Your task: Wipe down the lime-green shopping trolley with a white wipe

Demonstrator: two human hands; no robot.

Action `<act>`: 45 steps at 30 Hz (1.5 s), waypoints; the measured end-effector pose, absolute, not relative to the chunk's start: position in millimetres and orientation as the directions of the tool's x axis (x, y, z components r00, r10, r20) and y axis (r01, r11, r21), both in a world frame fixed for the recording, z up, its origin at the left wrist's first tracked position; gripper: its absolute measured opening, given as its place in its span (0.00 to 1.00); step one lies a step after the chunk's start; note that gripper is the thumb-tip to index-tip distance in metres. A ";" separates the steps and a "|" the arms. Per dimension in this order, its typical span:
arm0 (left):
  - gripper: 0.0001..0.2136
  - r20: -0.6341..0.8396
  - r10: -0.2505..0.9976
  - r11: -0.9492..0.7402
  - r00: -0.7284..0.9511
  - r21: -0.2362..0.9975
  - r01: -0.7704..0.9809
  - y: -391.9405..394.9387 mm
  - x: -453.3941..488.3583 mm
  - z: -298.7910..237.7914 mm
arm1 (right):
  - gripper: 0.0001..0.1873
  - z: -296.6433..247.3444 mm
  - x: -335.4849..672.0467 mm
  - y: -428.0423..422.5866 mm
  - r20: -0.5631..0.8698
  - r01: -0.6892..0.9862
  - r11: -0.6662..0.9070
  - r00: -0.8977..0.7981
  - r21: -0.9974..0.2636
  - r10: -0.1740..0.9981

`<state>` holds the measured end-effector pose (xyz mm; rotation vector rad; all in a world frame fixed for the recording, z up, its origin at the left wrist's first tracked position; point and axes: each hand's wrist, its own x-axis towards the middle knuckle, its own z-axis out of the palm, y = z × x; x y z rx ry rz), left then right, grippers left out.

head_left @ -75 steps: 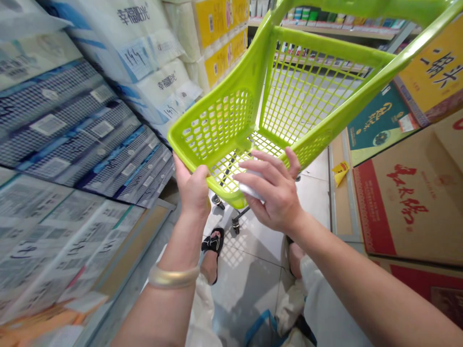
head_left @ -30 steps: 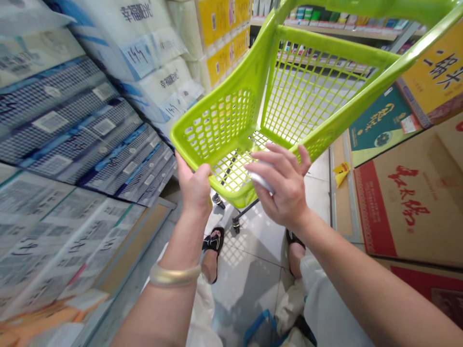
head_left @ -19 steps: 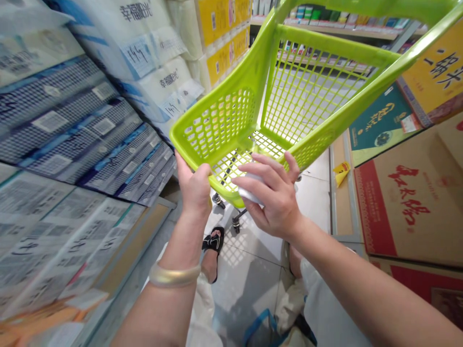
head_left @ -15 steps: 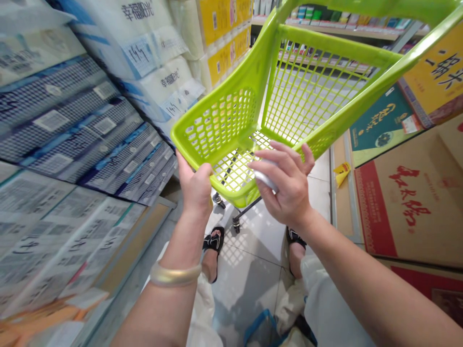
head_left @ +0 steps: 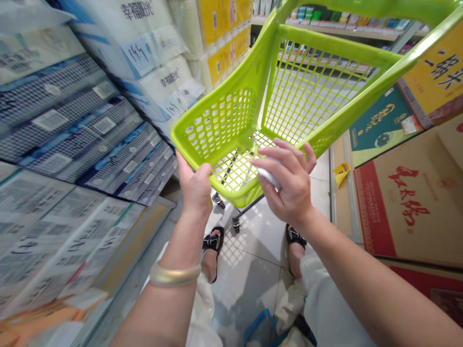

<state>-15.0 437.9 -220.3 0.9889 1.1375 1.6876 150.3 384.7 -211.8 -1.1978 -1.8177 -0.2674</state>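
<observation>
In front of me stands a bright green plastic shopping cart with lattice walls, tilted in my view. My left hand is closed round its near left corner, thumb over the rim. A white wad, which looks like a cloth or tissue, sits under the fingers of my right hand. That hand is curled over the cart's near right rim; its palm side is mostly hidden. Through the lattice base the floor shows, and black casters stand below.
Stacked tissue packs and blue-checked packages line the left shelf. On the right are cardboard cartons and a teal box. A shelf of small goods runs behind the cart. A bag with blue trim lies by my feet.
My right hand has shifted slightly to the right along the rim, with the white wad under its fingers. The left hand and the cart have stayed in place.
</observation>
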 end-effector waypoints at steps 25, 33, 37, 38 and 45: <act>0.30 0.167 0.939 -0.233 -0.299 0.952 -0.199 437.6 -16.5 -222.4 | 0.10 -210.5 146.7 380.4 0.763 0.812 0.512 -0.136 -0.279 0.632; 0.31 0.165 0.930 -0.229 -0.328 0.959 -0.168 438.9 -17.0 -224.0 | 0.10 -211.0 161.8 390.4 0.771 0.831 0.415 0.026 -0.370 0.637; 0.30 0.170 0.934 -0.230 -0.313 0.959 -0.166 438.2 -16.4 -223.3 | 0.10 -212.0 145.8 379.9 0.767 0.804 0.511 -0.111 -0.304 0.632; 0.30 0.169 0.936 -0.229 -0.309 0.959 -0.166 437.9 -16.2 -223.0 | 0.10 -212.0 141.9 377.2 0.762 0.793 0.543 -0.163 -0.278 0.627; 0.29 0.156 0.931 -0.219 -0.329 0.962 -0.162 438.3 -16.6 -223.4 | 0.10 -210.7 158.2 388.1 0.766 0.835 0.442 -0.040 -0.327 0.641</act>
